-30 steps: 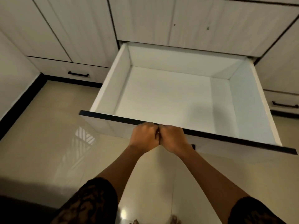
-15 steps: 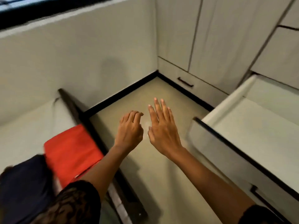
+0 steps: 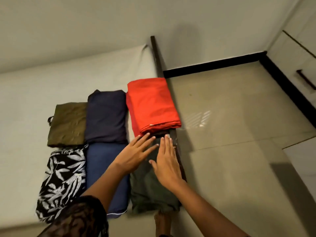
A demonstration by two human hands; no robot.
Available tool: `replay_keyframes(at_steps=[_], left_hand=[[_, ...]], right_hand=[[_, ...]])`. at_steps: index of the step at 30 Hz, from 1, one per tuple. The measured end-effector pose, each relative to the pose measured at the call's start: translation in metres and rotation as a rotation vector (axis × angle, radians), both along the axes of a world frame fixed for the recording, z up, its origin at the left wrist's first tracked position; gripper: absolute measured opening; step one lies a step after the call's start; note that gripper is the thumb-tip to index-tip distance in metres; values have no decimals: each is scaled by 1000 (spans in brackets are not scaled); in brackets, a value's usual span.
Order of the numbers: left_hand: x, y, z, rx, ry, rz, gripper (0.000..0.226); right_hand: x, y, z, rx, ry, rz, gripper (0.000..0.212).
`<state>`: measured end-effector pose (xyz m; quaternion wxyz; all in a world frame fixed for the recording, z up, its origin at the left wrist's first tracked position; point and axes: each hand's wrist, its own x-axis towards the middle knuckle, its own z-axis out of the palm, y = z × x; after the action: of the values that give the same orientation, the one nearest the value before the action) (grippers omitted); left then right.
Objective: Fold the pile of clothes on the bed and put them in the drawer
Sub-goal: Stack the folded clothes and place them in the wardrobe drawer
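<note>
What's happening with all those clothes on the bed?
Six folded clothes lie in rows on the bed. A person's left hand and right hand reach out flat over the grey-green bundle, fingertips near the edge of the red bundle. Neither hand grips anything yet.

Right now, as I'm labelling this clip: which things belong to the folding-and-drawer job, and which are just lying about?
Job: red fold, navy fold, olive fold, blue fold, leaf-print fold, grey-green fold, bed, left hand, right hand.
Just there: handled cabinet front, floor tiles.
</note>
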<state>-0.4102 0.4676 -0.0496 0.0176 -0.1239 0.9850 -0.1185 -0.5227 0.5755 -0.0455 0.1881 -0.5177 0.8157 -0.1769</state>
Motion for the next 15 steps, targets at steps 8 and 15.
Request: replay_keyframes(at_steps=[8,15], left_hand=[[-25,-13,-21,-67,-258,-206,125],[17,-26,-68,-42,-309,-50,102]], right_hand=[[10,6,-60,143,-229,-183,74],[8,-9,-61,227,-319,-199,105]])
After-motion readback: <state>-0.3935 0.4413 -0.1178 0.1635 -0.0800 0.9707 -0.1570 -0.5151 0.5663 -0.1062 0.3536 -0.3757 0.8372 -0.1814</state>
